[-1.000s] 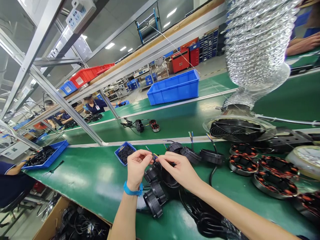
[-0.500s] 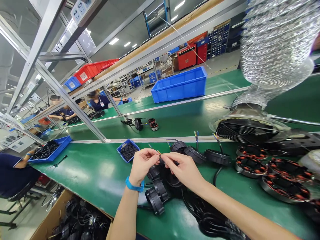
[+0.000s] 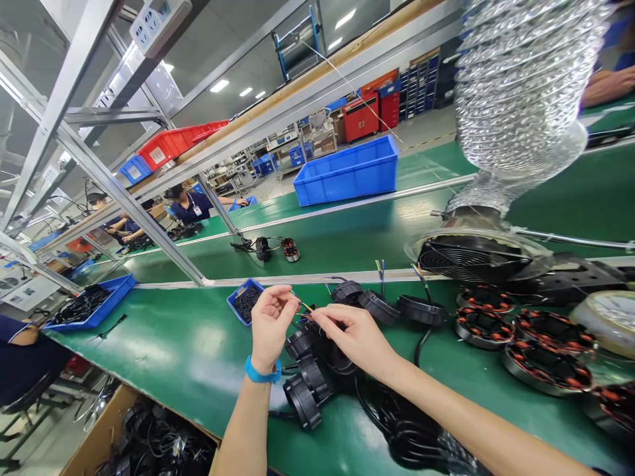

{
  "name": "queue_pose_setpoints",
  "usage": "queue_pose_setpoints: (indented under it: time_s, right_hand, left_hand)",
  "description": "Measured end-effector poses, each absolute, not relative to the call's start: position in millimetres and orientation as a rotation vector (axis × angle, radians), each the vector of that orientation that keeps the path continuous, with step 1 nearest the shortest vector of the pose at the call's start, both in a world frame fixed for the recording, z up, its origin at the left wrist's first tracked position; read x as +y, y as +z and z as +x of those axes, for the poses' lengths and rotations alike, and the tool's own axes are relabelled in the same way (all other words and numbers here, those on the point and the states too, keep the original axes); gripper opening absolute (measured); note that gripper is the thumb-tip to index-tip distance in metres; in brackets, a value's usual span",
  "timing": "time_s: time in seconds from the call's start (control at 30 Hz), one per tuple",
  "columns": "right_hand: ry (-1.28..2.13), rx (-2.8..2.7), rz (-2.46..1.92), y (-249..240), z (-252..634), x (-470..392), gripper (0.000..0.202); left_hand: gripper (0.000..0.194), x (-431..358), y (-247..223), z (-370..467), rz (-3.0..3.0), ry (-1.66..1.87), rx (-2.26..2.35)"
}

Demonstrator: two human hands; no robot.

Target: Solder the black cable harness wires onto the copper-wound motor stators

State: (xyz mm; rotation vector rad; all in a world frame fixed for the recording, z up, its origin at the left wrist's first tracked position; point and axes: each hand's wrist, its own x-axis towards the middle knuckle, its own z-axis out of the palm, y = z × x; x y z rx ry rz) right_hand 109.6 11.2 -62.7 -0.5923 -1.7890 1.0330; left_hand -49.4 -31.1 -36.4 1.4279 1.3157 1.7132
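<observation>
Thin coloured wires (image 3: 306, 307) run between my two hands above the green bench. My left hand (image 3: 272, 324), with a blue band at the wrist, pinches their left end between thumb and finger. Closed on the right part of the wires is my right hand (image 3: 350, 330). Below and between the hands lie black round housings (image 3: 302, 400) with black cables, partly hidden by my right hand. More black housings (image 3: 378, 307) with upright wire ends stand just beyond it. A small blue tray (image 3: 241, 304) of black parts sits behind my left hand.
Stator rings (image 3: 546, 367) with red-orange windings lie at the right, near a fan (image 3: 461, 258) under a foil duct (image 3: 520, 86). A coiled black cable (image 3: 417, 430) is at the front. A large blue bin (image 3: 347, 173) stands behind. Several people sit at the left.
My hands have moved slightly apart, and more of the coloured wires shows between them. The camera view has shifted a little, and another person's hand now shows at the upper right.
</observation>
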Motion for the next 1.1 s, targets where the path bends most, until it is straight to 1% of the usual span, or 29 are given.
queue_pose_setpoints:
  time_s: [0.33,0.67,0.77,0.93,1.1]
  right_hand:
    - [1.022,-1.815,-0.557,-63.3,110.7,12.0,0.042]
    - [1.084,-1.823,-0.557,-63.1,110.9,13.0,0.044]
    - [1.130,-1.845,-0.543,-63.1,111.6,13.8,0.043]
    - [1.165,-1.862,-0.538,-63.7,112.1,15.0,0.042]
    - [1.187,-1.840,-0.532,-64.9,111.5,15.6,0.038]
  left_hand:
    - [0.024,-29.5,-40.0,-48.5,1.459,1.705,1.304]
    - [0.020,-33.8,-36.7,-61.0,1.660,1.570,1.376]
    - [0.018,-36.0,-34.8,-67.3,1.753,1.514,1.382]
    - [0.019,-37.1,-33.1,-78.8,1.751,1.391,1.248]
    - [0.018,-37.5,-32.9,-80.2,1.768,1.389,1.270]
